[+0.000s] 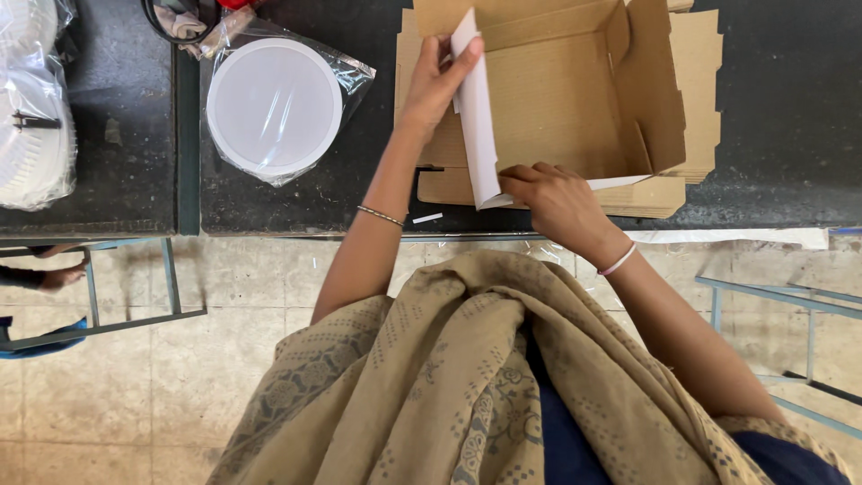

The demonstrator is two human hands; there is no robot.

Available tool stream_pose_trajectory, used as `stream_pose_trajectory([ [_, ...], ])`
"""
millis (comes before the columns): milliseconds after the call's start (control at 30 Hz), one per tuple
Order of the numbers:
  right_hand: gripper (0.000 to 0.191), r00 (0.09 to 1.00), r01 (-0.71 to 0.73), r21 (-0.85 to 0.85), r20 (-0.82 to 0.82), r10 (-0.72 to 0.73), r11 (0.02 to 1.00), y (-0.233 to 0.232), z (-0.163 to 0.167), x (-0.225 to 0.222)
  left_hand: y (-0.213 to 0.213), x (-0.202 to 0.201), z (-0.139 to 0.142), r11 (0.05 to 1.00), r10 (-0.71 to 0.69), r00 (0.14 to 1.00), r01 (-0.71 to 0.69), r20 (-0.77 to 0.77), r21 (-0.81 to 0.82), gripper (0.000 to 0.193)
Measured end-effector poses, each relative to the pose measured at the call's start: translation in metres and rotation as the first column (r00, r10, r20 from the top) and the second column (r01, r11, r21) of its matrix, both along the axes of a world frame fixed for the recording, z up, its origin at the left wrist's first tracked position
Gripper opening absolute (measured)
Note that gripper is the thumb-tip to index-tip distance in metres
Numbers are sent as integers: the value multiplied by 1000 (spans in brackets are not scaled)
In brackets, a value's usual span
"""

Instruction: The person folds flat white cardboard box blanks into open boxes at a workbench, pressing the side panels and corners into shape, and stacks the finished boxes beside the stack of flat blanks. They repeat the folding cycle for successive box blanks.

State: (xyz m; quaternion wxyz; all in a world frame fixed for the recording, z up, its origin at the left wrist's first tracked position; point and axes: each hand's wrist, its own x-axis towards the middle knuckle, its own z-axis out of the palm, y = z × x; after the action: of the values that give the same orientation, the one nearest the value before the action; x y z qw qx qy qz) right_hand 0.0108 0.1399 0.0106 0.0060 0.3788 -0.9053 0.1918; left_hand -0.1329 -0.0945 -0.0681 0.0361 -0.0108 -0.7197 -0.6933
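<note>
A brown cardboard box (575, 99), partly folded with its flaps up, lies on the dark worktable (781, 117) on a stack of flat cardboard blanks (696, 81). My left hand (435, 76) grips the top of the box's white left side panel (476, 117), thumb and fingers pinching its upper edge. My right hand (552, 193) presses on the near lower edge of the same box, fingers curled over the fold where the white panel meets the bottom. Both wrists wear thin bangles.
A round white disc in a clear plastic bag (274, 103) lies left of the box. More bagged white items (31, 108) sit at the far left on a second table. Metal frames (94, 314) stand on the tiled floor. Another person's foot (58, 277) shows at left.
</note>
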Motion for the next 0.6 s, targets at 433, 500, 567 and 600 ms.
stream_pose_trajectory([
  [433,22,948,203,-199,-204,-243,959,18,-18,22,46,-23,-22,854,433,880,-470,-194,-225,61],
  [500,23,948,212,-200,-197,-251,957,15,-14,24,44,-27,-25,794,455,850,-523,-267,-311,61],
  [567,28,948,237,-191,-169,-270,953,7,-8,26,44,-26,-26,825,460,877,-481,-143,-297,53],
  [600,29,939,252,-232,-177,-295,940,0,-7,28,46,-24,-27,839,457,885,-461,-85,-288,49],
])
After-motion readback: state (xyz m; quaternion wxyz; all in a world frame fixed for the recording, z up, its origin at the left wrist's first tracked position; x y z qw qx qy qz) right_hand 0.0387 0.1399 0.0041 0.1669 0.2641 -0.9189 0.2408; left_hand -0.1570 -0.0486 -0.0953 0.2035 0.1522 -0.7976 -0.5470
